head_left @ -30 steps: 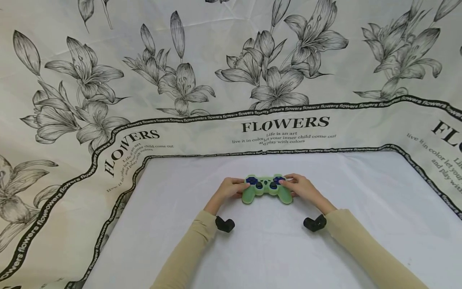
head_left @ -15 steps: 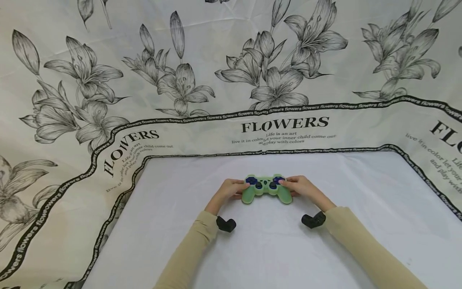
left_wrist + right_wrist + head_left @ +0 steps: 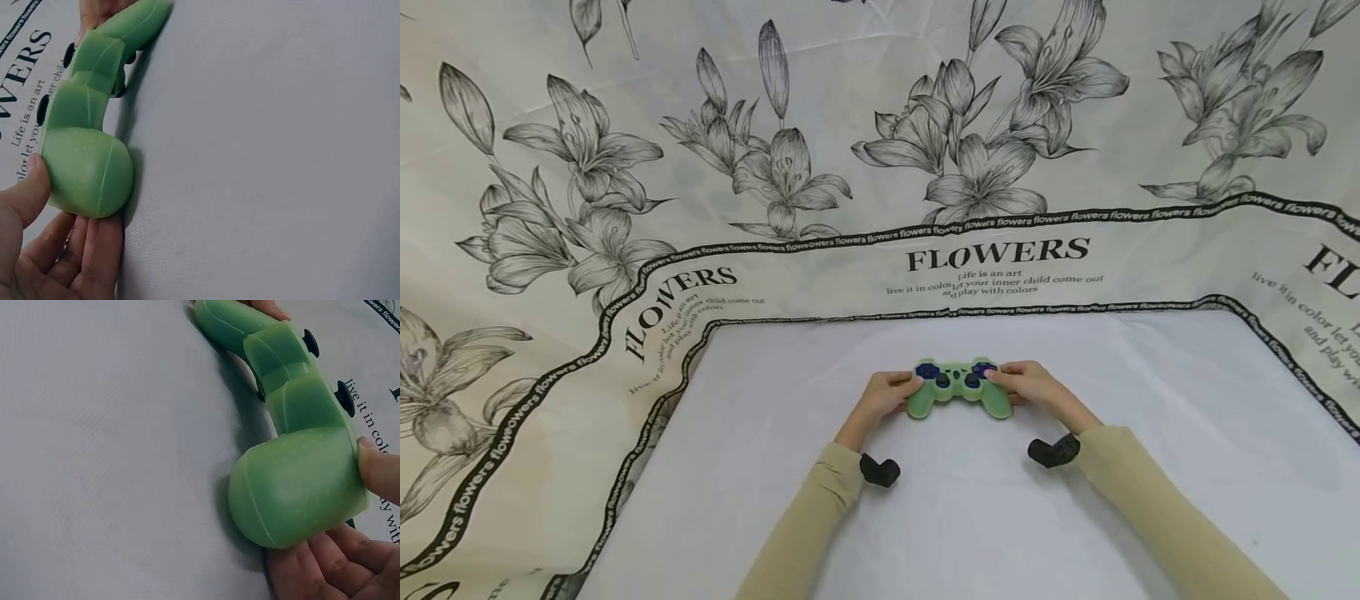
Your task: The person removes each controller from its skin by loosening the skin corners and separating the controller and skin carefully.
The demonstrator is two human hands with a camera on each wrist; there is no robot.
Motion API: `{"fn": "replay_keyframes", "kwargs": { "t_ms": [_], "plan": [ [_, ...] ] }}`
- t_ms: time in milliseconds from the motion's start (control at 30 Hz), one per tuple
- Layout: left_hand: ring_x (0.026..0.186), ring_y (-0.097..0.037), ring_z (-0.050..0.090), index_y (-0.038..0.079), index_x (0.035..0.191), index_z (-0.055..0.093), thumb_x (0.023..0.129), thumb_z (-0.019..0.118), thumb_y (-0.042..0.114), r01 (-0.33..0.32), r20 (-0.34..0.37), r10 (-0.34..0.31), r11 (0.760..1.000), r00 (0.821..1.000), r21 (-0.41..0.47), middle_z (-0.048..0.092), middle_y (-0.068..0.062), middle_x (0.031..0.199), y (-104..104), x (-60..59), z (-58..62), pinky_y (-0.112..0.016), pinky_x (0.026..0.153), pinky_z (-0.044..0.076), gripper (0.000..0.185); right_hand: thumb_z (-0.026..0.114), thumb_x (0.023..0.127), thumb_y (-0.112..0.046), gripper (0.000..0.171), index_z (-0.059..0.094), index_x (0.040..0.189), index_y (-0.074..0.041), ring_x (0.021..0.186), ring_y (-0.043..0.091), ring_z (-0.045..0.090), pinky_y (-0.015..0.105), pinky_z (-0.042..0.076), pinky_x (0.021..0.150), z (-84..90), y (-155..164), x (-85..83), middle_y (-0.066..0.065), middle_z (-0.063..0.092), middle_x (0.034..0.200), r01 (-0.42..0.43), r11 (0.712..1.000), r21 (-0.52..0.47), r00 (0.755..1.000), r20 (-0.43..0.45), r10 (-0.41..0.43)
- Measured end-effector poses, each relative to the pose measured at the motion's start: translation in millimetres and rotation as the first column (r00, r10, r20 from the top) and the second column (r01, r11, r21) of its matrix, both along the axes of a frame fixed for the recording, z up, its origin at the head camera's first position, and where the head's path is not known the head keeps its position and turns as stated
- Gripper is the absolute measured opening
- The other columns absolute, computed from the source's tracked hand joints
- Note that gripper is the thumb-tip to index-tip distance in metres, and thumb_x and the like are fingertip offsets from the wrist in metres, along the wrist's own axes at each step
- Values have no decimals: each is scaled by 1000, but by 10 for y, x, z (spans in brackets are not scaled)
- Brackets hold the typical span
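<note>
Pinching the controller (image 3: 957,390) at both ends, your left hand (image 3: 883,395) and right hand (image 3: 1036,388) are sitting equally near, its long axis running between them.

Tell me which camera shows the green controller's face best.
The head view: there the green controller turns its upper face to the camera, with black thumbsticks and blue button areas visible. Both wrist views show it larger but edge-on, with the thumbsticks in profile.

Light green controller (image 3: 957,389) with navy button clusters (image 3: 927,370), black thumbsticks (image 3: 942,381); white tabletop (image 3: 962,517); black-on-white floral backdrop (image 3: 820,100); tan sleeves (image 3: 808,517)
</note>
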State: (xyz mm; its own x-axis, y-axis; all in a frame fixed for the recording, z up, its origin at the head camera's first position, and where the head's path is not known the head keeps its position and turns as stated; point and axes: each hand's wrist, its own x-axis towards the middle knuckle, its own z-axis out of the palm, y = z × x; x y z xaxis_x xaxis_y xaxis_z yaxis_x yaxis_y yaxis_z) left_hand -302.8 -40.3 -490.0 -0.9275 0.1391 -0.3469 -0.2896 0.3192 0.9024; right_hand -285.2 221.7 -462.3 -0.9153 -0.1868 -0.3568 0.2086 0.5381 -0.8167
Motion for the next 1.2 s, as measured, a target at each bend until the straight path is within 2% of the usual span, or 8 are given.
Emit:
{"fn": "replay_keyframes", "kwargs": {
  "t_ms": [300,533,733,1033,1200],
  "plan": [
    [106,-17,63,7,130,59,90,67,35,4,-64,-3,1000,998,12,65,-10,122,-10,5,-65,-31,85,56,50,48,100,-39,66,37,138,13,125,43,48,37,53,94,-11,-41,-7,32,43,139,23,1000,-6,1000,3,-23],
    [103,-16,63,7,128,61,89,68,36,-4,-77,7,999,997,31,66,-10,121,-13,8,-101,-30,82,56,49,47,100,-40,63,40,137,11,124,41,50,37,53,93,-43,-57,-1,30,45,137,53,999,11,999,0,-53],
    [101,-16,63,7,128,61,90,68,35,-26,-89,29,999,996,33,66,-11,121,1,59,-87,-29,79,56,48,49,99,-41,61,44,135,8,114,33,54,32,54,87,-47,-75,11,26,49,131,93,996,14,996,14,-93],
    [86,-11,62,5,126,62,89,69,30,-43,-149,47,999,988,31,69,-10,112,25,128,-68,-22,65,53,45,53,98,-37,56,47,132,8,95,16,56,27,55,78,-6,-80,64,18,57,115,111,994,-1,994,-19,-111],
    [82,-10,61,4,126,62,90,68,27,-26,-200,30,999,979,24,68,-11,111,39,163,-45,-19,63,51,43,55,97,-36,59,45,134,9,94,14,58,27,55,78,27,-55,113,24,57,122,112,994,-14,993,-31,-113]
  ]
}}
